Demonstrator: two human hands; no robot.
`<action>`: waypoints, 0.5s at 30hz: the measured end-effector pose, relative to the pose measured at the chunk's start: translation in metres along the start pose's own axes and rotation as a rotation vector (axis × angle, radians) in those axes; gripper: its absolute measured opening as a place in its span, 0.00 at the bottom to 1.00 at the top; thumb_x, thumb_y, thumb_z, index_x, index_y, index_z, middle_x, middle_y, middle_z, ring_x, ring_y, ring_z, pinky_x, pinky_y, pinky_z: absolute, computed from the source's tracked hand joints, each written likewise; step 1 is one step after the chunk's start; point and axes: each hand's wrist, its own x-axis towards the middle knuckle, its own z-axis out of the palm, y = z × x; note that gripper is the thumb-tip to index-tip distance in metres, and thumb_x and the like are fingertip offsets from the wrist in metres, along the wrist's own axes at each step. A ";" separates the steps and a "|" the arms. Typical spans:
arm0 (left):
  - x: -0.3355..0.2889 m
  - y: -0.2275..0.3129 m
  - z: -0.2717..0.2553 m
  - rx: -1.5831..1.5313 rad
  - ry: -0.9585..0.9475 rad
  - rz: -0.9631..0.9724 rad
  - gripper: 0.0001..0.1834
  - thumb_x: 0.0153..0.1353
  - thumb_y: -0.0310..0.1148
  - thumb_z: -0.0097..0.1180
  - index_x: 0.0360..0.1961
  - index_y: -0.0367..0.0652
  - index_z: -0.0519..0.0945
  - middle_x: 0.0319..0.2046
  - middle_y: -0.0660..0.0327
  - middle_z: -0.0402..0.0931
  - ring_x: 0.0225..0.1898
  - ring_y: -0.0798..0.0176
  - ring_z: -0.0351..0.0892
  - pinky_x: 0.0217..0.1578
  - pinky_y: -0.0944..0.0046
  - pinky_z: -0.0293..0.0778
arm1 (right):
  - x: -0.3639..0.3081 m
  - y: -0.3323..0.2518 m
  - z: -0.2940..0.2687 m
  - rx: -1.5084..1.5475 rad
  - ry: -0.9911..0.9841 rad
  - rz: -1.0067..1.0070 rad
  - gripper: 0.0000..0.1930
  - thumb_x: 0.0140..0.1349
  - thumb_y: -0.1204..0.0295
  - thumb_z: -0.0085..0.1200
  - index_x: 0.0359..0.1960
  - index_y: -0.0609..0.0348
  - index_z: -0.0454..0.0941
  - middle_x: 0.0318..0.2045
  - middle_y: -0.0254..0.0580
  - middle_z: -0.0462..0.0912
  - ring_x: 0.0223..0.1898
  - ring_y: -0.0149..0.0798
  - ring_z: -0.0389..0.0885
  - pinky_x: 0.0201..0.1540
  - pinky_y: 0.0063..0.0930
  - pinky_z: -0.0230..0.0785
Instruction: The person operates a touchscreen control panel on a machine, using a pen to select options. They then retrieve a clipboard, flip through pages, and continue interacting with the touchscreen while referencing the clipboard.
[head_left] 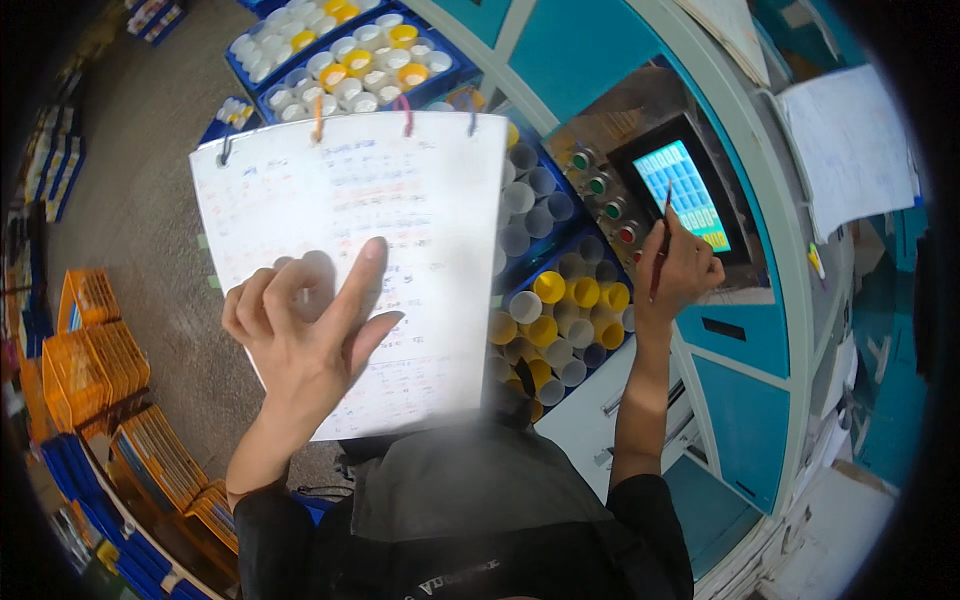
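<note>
A ring-bound pad of white sheets point(440, 290), covered in rows of handwriting, lies open in front of me. My left hand point(305, 325) rests on it, index finger stretched out on a written line, thumb apart and the other fingers bent. It holds nothing. To the right, my right hand point(680, 268) grips a thin dark red pen point(656, 278), fingers closed round it. The pen's upper end reaches over the lit touchscreen point(683, 190) on a machine's panel. Whether it touches the glass I cannot tell.
Beside the screen sit several push buttons point(612, 210), green and red. Blue crates point(455, 75) of white and yellow cylinders stand beyond the pad and between it and the teal machine point(570, 60). Orange baskets point(95, 370) stand at the left. Papers point(850, 140) hang at the right.
</note>
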 end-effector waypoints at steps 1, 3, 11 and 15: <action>0.000 0.000 0.000 -0.003 0.005 -0.003 0.34 0.62 0.69 0.60 0.67 0.74 0.82 0.49 0.60 0.67 0.58 0.51 0.62 0.63 0.43 0.51 | -0.001 0.000 -0.001 -0.007 -0.014 0.010 0.12 0.71 0.63 0.61 0.51 0.51 0.88 0.37 0.32 0.90 0.43 0.34 0.81 0.51 0.41 0.53; -0.001 0.000 0.000 -0.015 0.011 -0.011 0.34 0.62 0.69 0.61 0.67 0.75 0.82 0.49 0.59 0.66 0.58 0.51 0.62 0.62 0.43 0.52 | -0.003 0.000 -0.002 -0.004 -0.029 0.024 0.12 0.71 0.63 0.60 0.50 0.51 0.88 0.37 0.32 0.90 0.43 0.34 0.81 0.52 0.41 0.53; -0.001 0.000 0.001 -0.010 0.017 -0.004 0.33 0.62 0.69 0.59 0.67 0.76 0.81 0.49 0.59 0.66 0.58 0.51 0.63 0.61 0.43 0.53 | -0.008 0.002 -0.002 0.003 -0.027 0.015 0.12 0.71 0.64 0.60 0.51 0.50 0.89 0.35 0.31 0.90 0.42 0.32 0.81 0.53 0.42 0.53; -0.002 -0.001 -0.001 -0.013 0.007 -0.008 0.33 0.63 0.69 0.58 0.67 0.76 0.81 0.48 0.59 0.65 0.57 0.51 0.63 0.61 0.43 0.53 | -0.009 0.001 -0.006 0.022 -0.032 0.026 0.12 0.71 0.64 0.60 0.51 0.50 0.89 0.35 0.31 0.90 0.42 0.32 0.81 0.53 0.42 0.53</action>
